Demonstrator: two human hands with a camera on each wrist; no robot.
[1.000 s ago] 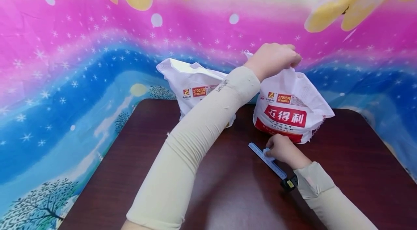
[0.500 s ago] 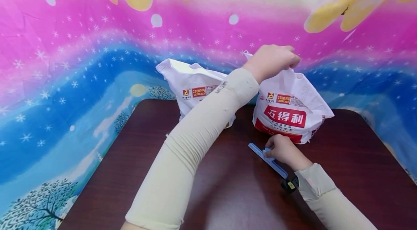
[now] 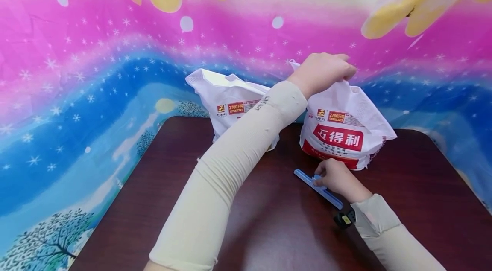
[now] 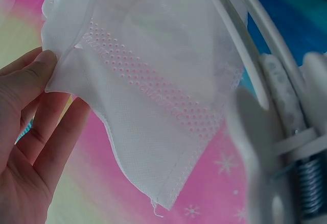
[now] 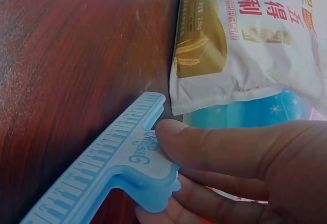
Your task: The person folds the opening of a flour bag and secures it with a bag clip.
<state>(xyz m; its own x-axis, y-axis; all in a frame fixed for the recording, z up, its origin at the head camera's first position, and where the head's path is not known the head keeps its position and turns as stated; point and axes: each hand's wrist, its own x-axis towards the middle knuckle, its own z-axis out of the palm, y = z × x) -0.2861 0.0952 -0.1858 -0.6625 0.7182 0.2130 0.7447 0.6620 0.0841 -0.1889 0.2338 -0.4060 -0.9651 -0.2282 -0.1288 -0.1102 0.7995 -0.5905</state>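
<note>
Two white flour bags with red printing stand on the dark wooden table. My left hand (image 3: 323,70) reaches across and pinches the top edge of the right flour bag (image 3: 338,121); in the left wrist view that thin white edge (image 4: 138,147) sits between thumb and forefinger. Low in front of this bag, my right hand (image 3: 340,179) holds a long light-blue clip (image 5: 84,175) by its handles. Piano keys are printed along its straight bar. The left flour bag (image 3: 226,96) is partly hidden behind my left forearm.
A pale spring clamp (image 4: 286,112) shows large and close at the right of the left wrist view. Behind the table (image 3: 269,211) hangs a pink and blue printed cloth (image 3: 96,49). A black device (image 3: 344,219) sits at my right wrist.
The blue clip has turned slightly in my right hand, its near end shifting a little right. My left hand keeps its grip on the flour bag's top.
</note>
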